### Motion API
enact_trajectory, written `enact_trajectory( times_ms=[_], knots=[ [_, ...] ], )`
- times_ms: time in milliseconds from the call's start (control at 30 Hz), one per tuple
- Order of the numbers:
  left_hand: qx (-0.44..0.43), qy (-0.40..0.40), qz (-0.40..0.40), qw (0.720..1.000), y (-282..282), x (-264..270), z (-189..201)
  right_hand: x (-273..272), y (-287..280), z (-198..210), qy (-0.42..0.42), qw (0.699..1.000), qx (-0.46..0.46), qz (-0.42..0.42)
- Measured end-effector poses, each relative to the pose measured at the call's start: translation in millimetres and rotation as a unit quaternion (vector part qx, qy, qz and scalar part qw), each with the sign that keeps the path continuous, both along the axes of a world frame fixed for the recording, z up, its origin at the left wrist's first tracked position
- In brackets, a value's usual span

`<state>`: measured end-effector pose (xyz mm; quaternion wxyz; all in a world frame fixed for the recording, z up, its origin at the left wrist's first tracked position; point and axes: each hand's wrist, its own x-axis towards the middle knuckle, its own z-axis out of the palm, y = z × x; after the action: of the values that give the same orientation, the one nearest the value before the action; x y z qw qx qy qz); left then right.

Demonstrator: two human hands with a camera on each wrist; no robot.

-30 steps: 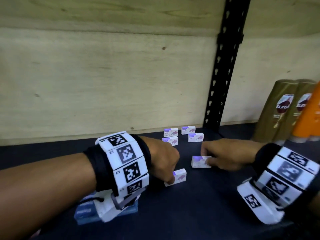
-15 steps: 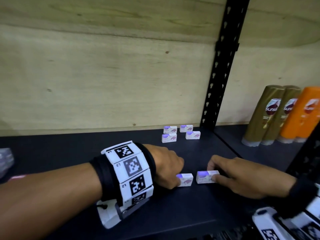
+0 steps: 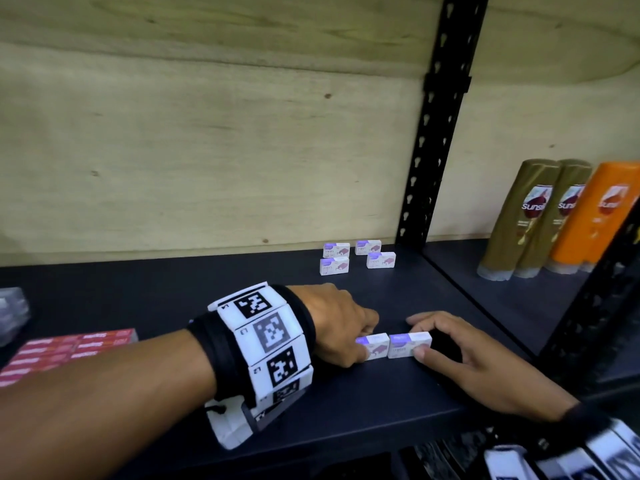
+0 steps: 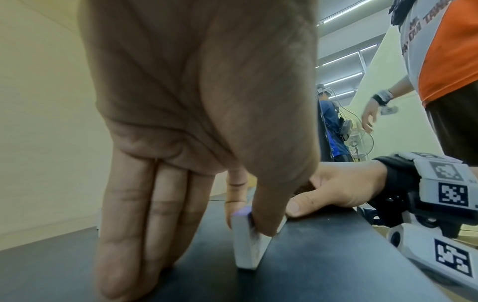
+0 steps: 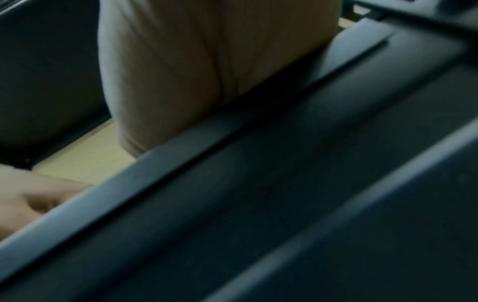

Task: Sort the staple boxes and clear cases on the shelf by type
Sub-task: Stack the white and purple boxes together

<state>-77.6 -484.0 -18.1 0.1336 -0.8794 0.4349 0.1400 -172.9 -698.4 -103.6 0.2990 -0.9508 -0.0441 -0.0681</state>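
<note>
Two small white-and-purple staple boxes stand side by side near the front of the dark shelf (image 3: 398, 420). My left hand (image 3: 363, 344) pinches the left staple box (image 3: 377, 348) between thumb and forefinger; the left wrist view shows that left box (image 4: 245, 245) end-on under my left hand (image 4: 248, 220). My right hand (image 3: 419, 336) grips the right staple box (image 3: 407, 346), thumb at the front and fingers behind. Several more staple boxes (image 3: 356, 256) sit grouped at the back. A clear case (image 3: 10, 313) shows blurred at the far left. The right wrist view is blurred and shows only palm and shelf edge.
Red boxes (image 3: 69, 348) lie at the left behind my forearm. A black upright post (image 3: 433, 140) divides the bays. Two brown shampoo bottles (image 3: 530, 220) and an orange one (image 3: 595, 220) stand in the right bay. A plywood wall (image 3: 207, 150) backs the shelf.
Both hands have drawn their staple boxes toward the front of the shelf and brought them together; the two boxes now stand end to end.
</note>
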Motion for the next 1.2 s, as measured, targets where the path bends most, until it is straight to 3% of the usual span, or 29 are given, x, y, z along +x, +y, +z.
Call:
enact_trajectory(
  times_ms=[767,933,1067,1200],
  knots=[
    [-0.006,0.007,0.007,1.0,2,-2,-3,2,5,1,0.004,1.0,-0.019,-0.01],
    [-0.006,0.042,0.046,0.998,6,2,5,-3,6,3,0.032,0.998,0.017,-0.059],
    [-0.036,0.096,0.072,0.992,12,20,10,4,9,17,0.057,0.991,0.097,-0.069],
    [-0.06,0.07,0.075,0.993,13,43,19,20,8,46,0.084,0.991,0.091,-0.06]
  ],
)
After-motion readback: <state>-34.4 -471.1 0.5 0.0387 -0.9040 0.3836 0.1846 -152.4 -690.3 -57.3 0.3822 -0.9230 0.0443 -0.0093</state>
